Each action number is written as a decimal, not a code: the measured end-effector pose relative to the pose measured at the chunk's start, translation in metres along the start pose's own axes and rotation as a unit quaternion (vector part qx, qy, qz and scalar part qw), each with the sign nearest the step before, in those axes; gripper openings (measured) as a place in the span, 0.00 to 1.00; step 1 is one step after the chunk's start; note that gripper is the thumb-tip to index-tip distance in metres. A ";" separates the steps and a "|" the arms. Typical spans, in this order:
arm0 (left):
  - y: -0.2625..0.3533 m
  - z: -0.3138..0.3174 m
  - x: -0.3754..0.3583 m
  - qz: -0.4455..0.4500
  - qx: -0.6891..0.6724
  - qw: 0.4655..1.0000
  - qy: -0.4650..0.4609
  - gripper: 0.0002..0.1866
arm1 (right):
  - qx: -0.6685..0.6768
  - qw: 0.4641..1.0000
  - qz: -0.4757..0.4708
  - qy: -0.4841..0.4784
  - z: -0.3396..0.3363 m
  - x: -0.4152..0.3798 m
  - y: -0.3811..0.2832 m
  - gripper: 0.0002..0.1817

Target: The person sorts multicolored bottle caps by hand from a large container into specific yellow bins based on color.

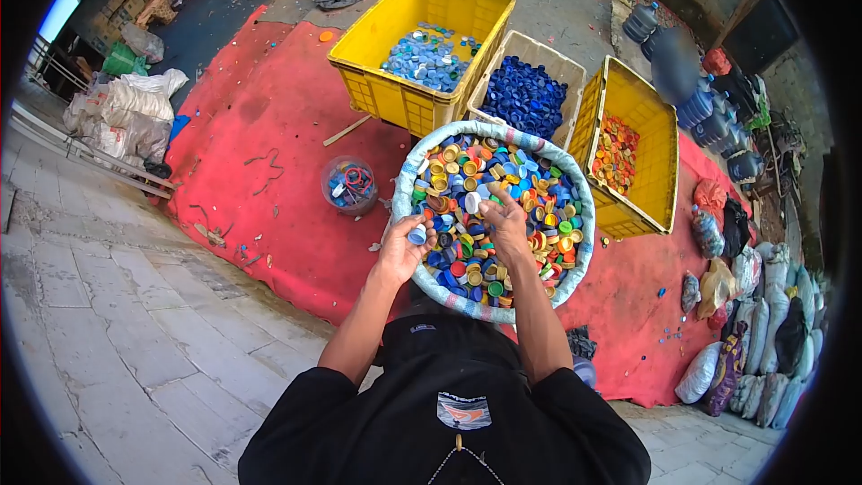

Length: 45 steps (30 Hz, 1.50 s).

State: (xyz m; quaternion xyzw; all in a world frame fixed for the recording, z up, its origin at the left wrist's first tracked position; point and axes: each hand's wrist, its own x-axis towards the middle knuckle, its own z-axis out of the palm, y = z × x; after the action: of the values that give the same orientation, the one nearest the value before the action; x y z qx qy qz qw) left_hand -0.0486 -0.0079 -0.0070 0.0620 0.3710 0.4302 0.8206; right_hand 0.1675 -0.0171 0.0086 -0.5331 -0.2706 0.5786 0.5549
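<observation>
A round basin (424, 154) with a padded pale-blue cloth rim is heaped with mixed plastic bottle caps (453, 256) in many colours. My left hand (401, 250) is over the basin's left rim, its fingers closed around a blue-and-white bottle cap (417, 234). Above the middle of the heap, my right hand (508, 232) has its thumb against a white bottle cap (472, 203), which it appears to grip. Part of that grip is hidden.
Beyond the basin stand a yellow crate (395, 90) of light-blue caps, a whitish crate (572, 72) of dark-blue caps and a yellow crate (660, 139) of orange-red caps. A clear bucket (350, 185) sits left on the red ground sheet (269, 171). Filled sacks (754, 332) stand right.
</observation>
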 end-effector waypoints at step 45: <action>-0.066 0.072 -0.020 -0.102 -0.057 0.993 0.002 0.15 | 0.491 0.855 0.166 0.036 -0.035 -0.091 0.010 0.16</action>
State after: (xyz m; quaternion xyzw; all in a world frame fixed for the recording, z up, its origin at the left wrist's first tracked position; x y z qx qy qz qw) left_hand 0.0352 -0.0482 0.0277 -0.0237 0.3521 0.3648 0.8616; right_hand 0.1798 -0.1140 0.0187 -0.2491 0.1612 0.7001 0.6495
